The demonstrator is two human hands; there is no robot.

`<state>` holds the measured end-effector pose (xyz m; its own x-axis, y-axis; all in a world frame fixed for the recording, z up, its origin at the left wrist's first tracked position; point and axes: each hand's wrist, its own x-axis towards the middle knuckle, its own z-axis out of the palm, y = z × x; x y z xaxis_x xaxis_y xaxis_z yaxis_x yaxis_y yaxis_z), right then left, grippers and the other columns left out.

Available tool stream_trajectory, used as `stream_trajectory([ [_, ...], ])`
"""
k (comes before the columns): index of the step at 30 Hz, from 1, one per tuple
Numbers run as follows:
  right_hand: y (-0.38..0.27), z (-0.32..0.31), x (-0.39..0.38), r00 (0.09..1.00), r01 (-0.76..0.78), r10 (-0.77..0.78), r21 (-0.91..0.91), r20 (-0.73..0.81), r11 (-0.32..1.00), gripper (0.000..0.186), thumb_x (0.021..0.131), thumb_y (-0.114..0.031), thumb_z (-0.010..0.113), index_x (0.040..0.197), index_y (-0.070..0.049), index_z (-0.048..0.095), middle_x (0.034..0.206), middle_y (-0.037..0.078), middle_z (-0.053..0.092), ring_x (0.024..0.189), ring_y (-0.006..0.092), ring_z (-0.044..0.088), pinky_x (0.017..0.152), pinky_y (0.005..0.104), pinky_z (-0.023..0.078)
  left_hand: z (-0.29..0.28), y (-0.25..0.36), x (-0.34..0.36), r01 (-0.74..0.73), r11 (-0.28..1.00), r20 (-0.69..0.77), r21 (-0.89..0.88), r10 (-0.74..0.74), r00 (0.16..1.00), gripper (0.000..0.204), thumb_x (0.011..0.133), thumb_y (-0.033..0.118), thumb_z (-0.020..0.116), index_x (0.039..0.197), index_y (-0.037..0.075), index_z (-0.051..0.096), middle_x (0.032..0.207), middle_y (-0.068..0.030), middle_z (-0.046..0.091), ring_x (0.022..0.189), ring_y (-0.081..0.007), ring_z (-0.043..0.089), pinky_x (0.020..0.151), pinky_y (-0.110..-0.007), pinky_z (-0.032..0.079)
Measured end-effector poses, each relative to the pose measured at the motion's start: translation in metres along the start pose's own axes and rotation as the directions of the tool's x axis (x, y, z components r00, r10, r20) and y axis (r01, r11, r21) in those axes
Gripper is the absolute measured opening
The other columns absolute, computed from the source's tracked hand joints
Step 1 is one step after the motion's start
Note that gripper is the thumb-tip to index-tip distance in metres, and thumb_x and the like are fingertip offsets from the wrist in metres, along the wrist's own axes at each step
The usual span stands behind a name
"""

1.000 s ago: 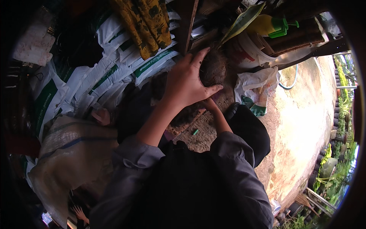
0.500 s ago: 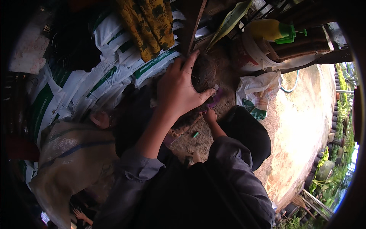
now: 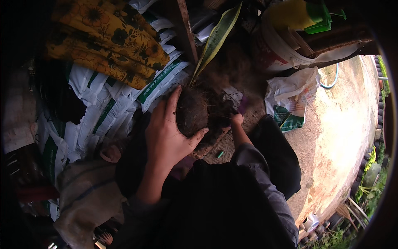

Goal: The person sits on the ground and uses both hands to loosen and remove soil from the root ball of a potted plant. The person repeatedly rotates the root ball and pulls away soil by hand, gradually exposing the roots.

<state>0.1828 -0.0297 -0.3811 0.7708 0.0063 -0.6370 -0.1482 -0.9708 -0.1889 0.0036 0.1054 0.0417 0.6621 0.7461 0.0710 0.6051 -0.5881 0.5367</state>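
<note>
My left hand (image 3: 165,135) is curved around a dark, fibrous root ball (image 3: 194,110), its thumb and forefinger spread along the near side. A long green leaf with yellow edges (image 3: 216,41) rises from the root ball toward the back. To the right, my right hand (image 3: 237,119) is closed on something dark that I cannot make out. Just beyond that hand lie a greyish, dirt-smeared flat piece (image 3: 233,97) and a strip of purple (image 3: 244,103). Loose dark soil beneath the root ball is mostly in shadow.
White-and-green sacks (image 3: 107,99) are stacked at left, with yellow floral cloth (image 3: 103,37) over them. A crumpled bag (image 3: 292,97) lies right, below a white bucket (image 3: 286,50) and a yellow-green sprayer (image 3: 292,15). Another person's hand (image 3: 106,238) shows lower left. A small green piece (image 3: 220,154) lies on the ground.
My left hand has moved left and nearer, with the root ball and its leaf shifting left too. The right hand has shifted slightly right. The whole view has turned somewhat.
</note>
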Motion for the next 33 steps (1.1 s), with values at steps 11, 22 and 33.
stream_trajectory([
  [11,-0.002,0.001,-0.035,0.975,0.188,-0.141,0.300,-0.173,0.935,0.049,0.075,-0.025,0.073,0.115,-0.004,0.053,0.100,0.022,0.065,0.098,0.0393,0.061,0.082,0.0453,0.048,0.027,0.018,0.009,-0.089,0.996,0.052,0.010,0.088,0.995,0.097,0.058,0.030,0.084,0.139,0.007,0.035,0.113,-0.0181,0.055,0.104,-0.0367,0.056,0.087,-0.042,0.047],
  [22,0.023,0.008,-0.005,0.941,0.328,-0.324,0.515,-0.100,0.792,0.036,0.073,-0.023,0.073,0.104,-0.005,0.068,0.088,0.017,0.069,0.087,0.0290,0.067,0.077,0.0374,0.050,0.033,0.020,0.011,-0.145,0.989,0.027,-0.030,0.145,0.989,0.094,0.058,0.029,0.084,0.137,0.006,0.038,0.115,-0.0198,0.056,0.105,-0.0374,0.056,0.088,-0.042,0.048],
  [33,0.008,-0.012,-0.027,0.910,0.408,-0.406,0.013,-0.082,0.913,0.021,0.078,-0.016,0.059,0.095,-0.011,0.070,0.105,0.016,0.063,0.093,0.0370,0.063,0.080,0.0458,0.051,0.016,0.023,0.002,-0.078,0.993,0.063,-0.083,0.083,0.995,0.095,0.060,0.031,0.084,0.138,0.004,0.036,0.125,-0.0203,0.051,0.114,-0.0357,0.052,0.095,-0.041,0.043],
])
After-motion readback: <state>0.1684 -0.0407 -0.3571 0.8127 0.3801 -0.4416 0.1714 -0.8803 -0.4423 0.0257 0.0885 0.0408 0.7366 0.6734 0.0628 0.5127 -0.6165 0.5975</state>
